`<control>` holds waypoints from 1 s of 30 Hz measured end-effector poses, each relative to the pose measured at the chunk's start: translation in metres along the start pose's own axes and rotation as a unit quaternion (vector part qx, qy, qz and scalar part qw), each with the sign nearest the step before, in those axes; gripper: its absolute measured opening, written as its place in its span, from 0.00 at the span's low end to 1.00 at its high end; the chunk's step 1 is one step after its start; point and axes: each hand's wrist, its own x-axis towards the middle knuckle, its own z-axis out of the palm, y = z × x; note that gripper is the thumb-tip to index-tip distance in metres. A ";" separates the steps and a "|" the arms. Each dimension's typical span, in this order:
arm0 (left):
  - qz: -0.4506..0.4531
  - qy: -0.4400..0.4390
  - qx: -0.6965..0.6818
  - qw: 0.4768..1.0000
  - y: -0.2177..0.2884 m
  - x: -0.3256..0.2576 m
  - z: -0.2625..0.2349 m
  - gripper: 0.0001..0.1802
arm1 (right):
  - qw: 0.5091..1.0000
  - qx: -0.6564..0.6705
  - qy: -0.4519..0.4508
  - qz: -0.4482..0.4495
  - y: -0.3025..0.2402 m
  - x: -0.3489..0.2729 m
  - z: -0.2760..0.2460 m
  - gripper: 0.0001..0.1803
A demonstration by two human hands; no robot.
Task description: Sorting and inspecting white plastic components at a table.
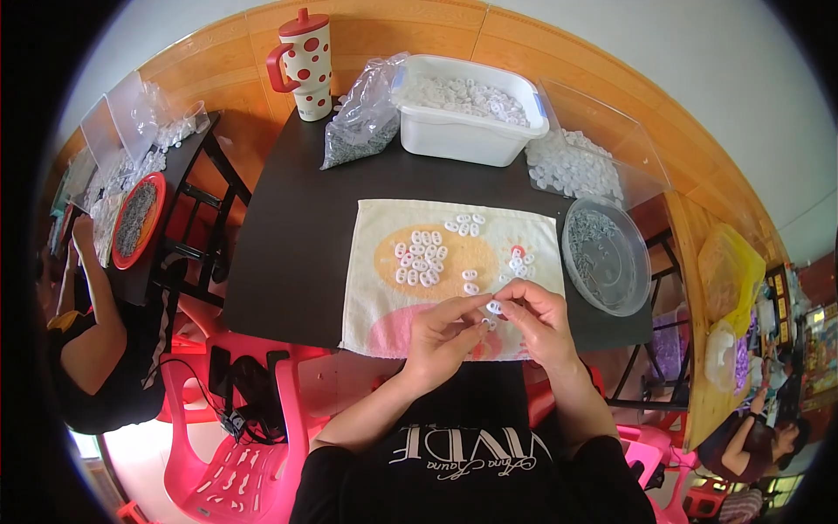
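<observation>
Above the front edge of a pale towel, both hands are close together, fingertips nearly meeting. Between the thumb and fingers of my right hand is a small white oval plastic piece with two holes. My left hand is closed in a pinch beside it, and another small white piece shows at its fingertips. Similar white oval pieces lie grouped on the towel's left part. Smaller clusters sit at its far edge and right side, with a few pieces between.
Behind the towel stand a white tub of white pieces, a clear bag of grey bits and a dotted tumbler. To the right are a clear tray and a round clear container. A person sits at the left table.
</observation>
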 end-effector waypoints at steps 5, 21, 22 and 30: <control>-0.004 0.002 0.005 1.000 0.002 0.000 0.001 0.22 | 1.000 -0.016 -0.001 -0.019 -0.002 0.000 0.003 0.03; -0.031 0.030 0.102 0.994 -0.004 -0.002 0.001 0.15 | 0.980 -0.167 -0.044 -0.102 0.006 -0.001 -0.004 0.06; -0.029 0.028 0.103 0.994 -0.003 -0.001 0.001 0.15 | 0.986 -0.135 -0.041 -0.089 0.006 0.000 -0.005 0.05; -0.029 0.024 0.098 0.994 -0.006 -0.001 0.000 0.15 | 0.992 -0.095 -0.057 -0.065 0.004 0.003 -0.006 0.04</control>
